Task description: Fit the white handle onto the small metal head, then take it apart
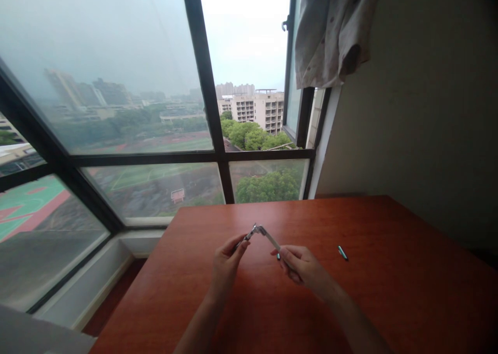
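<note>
Over the middle of the table, my left hand (229, 255) pinches a slim dark piece with a shiny metal end (250, 235). My right hand (298, 263) is closed around the pale handle of a slim silver tool (268, 235), whose bent head looks like a small wrench. The tool's head meets the end of the slim piece; whether it grips it is too small to tell. Just by my right fingertips shows a small teal bit (278, 256), mostly hidden. A short teal, pen-like piece (342, 253) lies on the table to the right of my right hand.
The reddish-brown wooden table (187, 292) reaches to the dark-framed windows (148, 159). One pane stands open at the back right, under a hanging curtain (330, 38). A plain wall (408, 115) rises on the right, and a low ledge (101, 276) runs along the left.
</note>
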### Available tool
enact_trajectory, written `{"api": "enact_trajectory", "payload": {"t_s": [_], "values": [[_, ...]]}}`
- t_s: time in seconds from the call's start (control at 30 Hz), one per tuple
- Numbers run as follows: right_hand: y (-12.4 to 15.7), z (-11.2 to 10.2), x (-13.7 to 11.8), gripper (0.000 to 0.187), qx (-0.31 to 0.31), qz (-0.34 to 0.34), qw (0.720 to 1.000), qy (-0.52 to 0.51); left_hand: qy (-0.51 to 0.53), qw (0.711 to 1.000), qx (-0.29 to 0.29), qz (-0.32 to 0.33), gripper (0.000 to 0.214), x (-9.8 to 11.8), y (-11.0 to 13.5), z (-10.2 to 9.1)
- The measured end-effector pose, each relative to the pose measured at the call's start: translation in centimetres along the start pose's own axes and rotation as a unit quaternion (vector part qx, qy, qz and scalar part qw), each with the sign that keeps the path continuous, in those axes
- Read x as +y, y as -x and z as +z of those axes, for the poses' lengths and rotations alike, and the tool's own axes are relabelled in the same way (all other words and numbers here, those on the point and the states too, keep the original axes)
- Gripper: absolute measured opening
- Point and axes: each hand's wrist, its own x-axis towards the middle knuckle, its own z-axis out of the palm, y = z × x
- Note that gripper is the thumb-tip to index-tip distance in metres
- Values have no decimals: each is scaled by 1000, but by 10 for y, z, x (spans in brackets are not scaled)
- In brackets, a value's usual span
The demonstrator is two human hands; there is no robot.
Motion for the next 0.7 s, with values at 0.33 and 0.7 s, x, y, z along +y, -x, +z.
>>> {"api": "enact_trajectory", "payload": {"t_s": [0.33, 0.7], "values": [[0, 1, 1, 50, 3, 3, 1000, -23, 0, 999, -49, 17, 30, -7, 0, 2], [2, 2, 3, 51, 3, 12, 1000, -18, -3, 1000, 22, -7, 32, -7, -2, 0]]}}
